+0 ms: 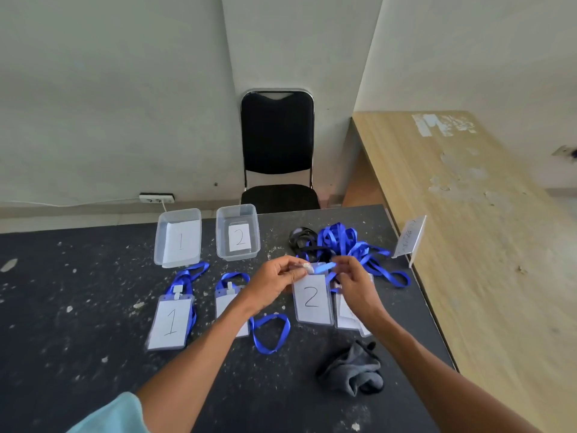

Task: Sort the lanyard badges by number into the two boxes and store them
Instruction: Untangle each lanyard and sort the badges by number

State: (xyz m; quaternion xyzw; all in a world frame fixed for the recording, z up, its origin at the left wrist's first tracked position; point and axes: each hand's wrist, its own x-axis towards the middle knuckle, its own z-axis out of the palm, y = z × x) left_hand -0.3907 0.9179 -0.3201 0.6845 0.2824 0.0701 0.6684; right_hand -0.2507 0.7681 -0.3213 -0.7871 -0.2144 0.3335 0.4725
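Note:
A clear badge marked 2 (312, 299) lies on the dark table (93, 370). My left hand (274, 281) pinches its white clip at the top edge. My right hand (354, 281) holds the blue strap (324, 268) beside that clip. More badges (346, 317) lie partly under my right hand. A badge marked 1 (170, 321) with a blue lanyard rests at the left. Another badge (226, 303) is half hidden by my left forearm. Two clear boxes stand behind: box 1 (178, 237) and box 2 (238, 232), each holding only its paper label.
A tangle of blue and black lanyards (340, 245) lies at the back right. A grey cloth (352, 371) sits near the front right. A clear sign holder (409, 237) stands at the table's right edge. A black chair (278, 145) and a wooden desk (468, 214) lie beyond.

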